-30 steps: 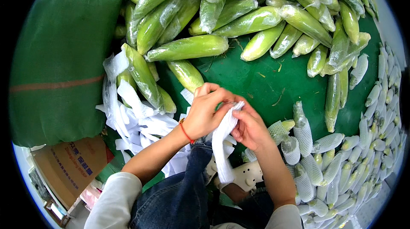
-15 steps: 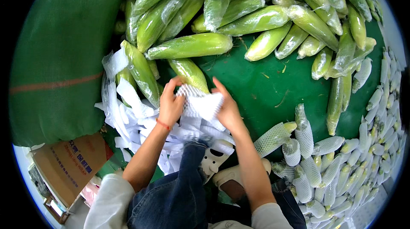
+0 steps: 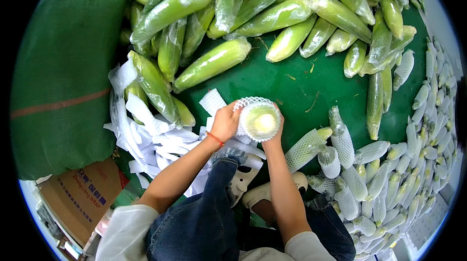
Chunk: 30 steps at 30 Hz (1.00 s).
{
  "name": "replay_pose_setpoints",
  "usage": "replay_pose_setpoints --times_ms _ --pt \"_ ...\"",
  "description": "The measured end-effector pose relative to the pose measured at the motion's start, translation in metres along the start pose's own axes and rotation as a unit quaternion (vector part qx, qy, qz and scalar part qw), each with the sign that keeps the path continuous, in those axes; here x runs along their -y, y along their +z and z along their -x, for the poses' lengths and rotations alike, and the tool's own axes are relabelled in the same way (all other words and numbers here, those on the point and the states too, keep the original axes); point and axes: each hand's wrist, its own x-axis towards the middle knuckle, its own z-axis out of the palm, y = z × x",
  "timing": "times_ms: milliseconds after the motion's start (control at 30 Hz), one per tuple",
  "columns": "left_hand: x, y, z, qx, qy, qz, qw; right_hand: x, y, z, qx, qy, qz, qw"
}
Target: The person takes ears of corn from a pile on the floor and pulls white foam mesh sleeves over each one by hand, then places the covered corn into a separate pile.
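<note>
An ear of corn (image 3: 264,122) in a white foam net sleeve (image 3: 250,100) is held up end-on, its pale cut end toward me. My left hand (image 3: 225,121) is closed on the sleeve's left edge. Around the right side of the netted ear curls my right hand (image 3: 275,139), its fingers partly hidden behind it. Just beyond my left hand lies a loose net sleeve (image 3: 212,101), and a heap of flat white sleeves (image 3: 168,151) spreads beside my left forearm.
Film-wrapped corn (image 3: 214,64) is piled on the green surface (image 3: 296,88) at the back. Netted ears (image 3: 352,183) fill the right side. A stuffed green sack (image 3: 63,76) stands at left, above a cardboard box (image 3: 82,195).
The sleeve, which was bunched between my hands, now surrounds an ear held end-on. My hands have moved right and slightly down. One wrapped ear near the pile lies at a steeper angle.
</note>
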Motion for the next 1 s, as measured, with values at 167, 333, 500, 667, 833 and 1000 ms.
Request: replay_pose_setpoints --times_ms 167,333,500,667,833,1000 --pt "-0.046 -0.001 0.014 0.187 0.053 -0.036 0.98 0.013 -0.056 0.008 0.103 0.267 -0.333 0.898" --pt "-0.056 -0.014 0.006 0.224 0.362 -0.262 0.866 0.131 -0.087 0.05 0.232 0.238 0.033 0.943" --pt "-0.042 -0.02 -0.003 0.427 0.396 -0.489 0.649 0.209 -0.176 0.084 0.235 0.227 0.364 0.872" --pt "-0.113 0.017 0.021 0.363 0.271 0.0 0.891 0.198 -0.155 0.11 0.003 0.122 0.056 0.991" --pt "-0.147 0.044 0.072 0.329 0.146 0.154 0.92 0.149 -0.065 0.072 -0.112 -0.094 -0.081 0.986" --pt "-0.12 0.014 0.061 0.426 0.178 -0.009 0.887 0.151 -0.115 0.096 0.01 0.153 -0.004 0.988"
